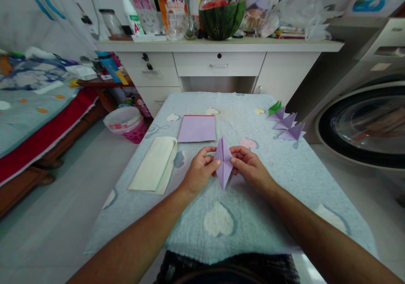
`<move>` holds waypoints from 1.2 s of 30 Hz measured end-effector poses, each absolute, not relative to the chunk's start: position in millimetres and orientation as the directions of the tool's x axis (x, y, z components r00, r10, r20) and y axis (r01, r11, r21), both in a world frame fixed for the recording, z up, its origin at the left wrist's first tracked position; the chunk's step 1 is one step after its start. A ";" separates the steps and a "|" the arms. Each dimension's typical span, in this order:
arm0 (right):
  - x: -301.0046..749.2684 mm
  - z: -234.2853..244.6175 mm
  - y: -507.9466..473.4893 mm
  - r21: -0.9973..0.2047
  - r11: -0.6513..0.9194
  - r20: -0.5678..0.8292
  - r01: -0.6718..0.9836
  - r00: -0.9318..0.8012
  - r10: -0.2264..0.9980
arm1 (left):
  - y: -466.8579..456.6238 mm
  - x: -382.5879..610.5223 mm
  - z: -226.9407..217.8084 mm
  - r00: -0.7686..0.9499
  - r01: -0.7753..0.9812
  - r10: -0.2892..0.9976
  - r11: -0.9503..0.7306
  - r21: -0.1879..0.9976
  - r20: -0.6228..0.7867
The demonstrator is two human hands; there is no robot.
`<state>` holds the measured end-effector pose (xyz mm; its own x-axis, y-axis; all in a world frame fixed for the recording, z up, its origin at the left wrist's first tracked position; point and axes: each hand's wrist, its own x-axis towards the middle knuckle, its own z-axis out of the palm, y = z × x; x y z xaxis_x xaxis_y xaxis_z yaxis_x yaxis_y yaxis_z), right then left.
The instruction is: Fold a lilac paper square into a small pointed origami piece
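Between my two hands stands a purple origami piece (224,166), folded into a narrow diamond with a slit down its upper half. My left hand (202,164) pinches its left edge between thumb and fingers. On the other edge, my right hand (248,164) grips in the same way. Beyond my left hand lies a stack of square purple paper (196,129), with a red edge showing at its back. A folded cream paper sheet (153,164) rests left of it. Several folded purple cranes (291,131) and a green one (275,107) sit in a row at the far right.
A blue cloth with hearts covers the table (253,216). Behind it stands a white cabinet (218,62) bearing a cut watermelon (223,20), jars and bags. A washing machine (363,77) is at right; a pink bin (126,124) and a bed (38,119) are at left.
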<state>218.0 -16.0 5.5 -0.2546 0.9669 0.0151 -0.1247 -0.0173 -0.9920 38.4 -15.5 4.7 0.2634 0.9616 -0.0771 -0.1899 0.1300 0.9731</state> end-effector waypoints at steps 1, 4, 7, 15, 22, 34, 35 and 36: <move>218.1 5.0 -15.7 -0.992 -0.024 0.009 -0.127 -0.256 0.967 | -15.3 38.1 3.4 0.281 -0.179 0.957 0.132 0.975 -0.077; 218.5 3.5 -14.6 -0.990 -0.050 -0.016 -0.131 -0.252 0.968 | -14.3 37.0 0.1 0.309 -0.131 0.949 0.100 0.986 -0.056; 219.7 3.7 -13.8 -0.989 -0.064 -0.033 -0.137 -0.217 0.976 | -13.4 35.9 0.7 0.278 -0.095 0.959 0.078 0.992 -0.048; 220.5 13.6 -20.1 -0.988 0.063 0.104 -0.141 -0.310 0.945 | -12.3 36.6 8.2 0.245 -0.168 0.957 0.198 0.966 -0.154; 218.5 4.1 -16.1 -0.974 -0.061 0.014 -0.216 -0.329 0.944 | -17.2 36.9 9.7 0.391 -0.114 0.901 0.248 0.962 -0.186; 219.1 5.6 -15.6 -0.987 -0.070 -0.018 -0.146 -0.335 0.942 | -14.4 34.3 9.7 0.162 -0.130 0.982 0.121 0.984 -0.100; 219.4 5.0 -14.8 -0.987 -0.080 -0.030 -0.142 -0.322 0.946 | -14.4 34.3 9.8 0.159 -0.152 0.981 0.135 0.979 -0.111; 219.9 4.2 -13.7 -0.986 -0.087 -0.039 -0.142 -0.307 0.951 | -14.7 34.2 10.2 0.173 -0.173 0.977 0.156 0.973 -0.126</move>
